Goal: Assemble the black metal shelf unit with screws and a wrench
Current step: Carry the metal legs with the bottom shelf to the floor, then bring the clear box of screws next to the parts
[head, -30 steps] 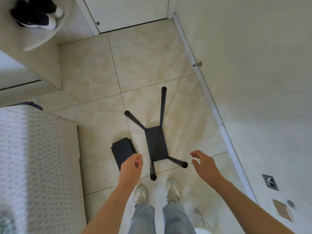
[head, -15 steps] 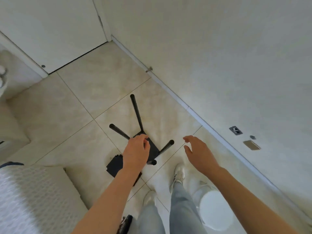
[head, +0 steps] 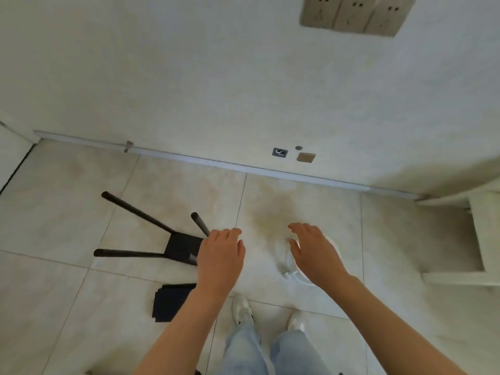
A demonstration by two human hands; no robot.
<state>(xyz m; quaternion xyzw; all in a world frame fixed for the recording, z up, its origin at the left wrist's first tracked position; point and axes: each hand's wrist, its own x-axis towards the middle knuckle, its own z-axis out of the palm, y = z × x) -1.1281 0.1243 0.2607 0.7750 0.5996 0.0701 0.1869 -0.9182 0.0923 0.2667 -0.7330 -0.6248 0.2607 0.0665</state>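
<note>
While the shelf unit (head: 181, 249) rests on the floor (head: 67, 288), left hand (head: 220, 259) and right hand (head: 315, 253) hover spread, empty.

Soft, even daylight (edges warped)

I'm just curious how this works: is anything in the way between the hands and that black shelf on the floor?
Nothing visible. The left hand overlaps the shelf at its right corner; the right hand hangs farther right, only the left hand between.
</note>
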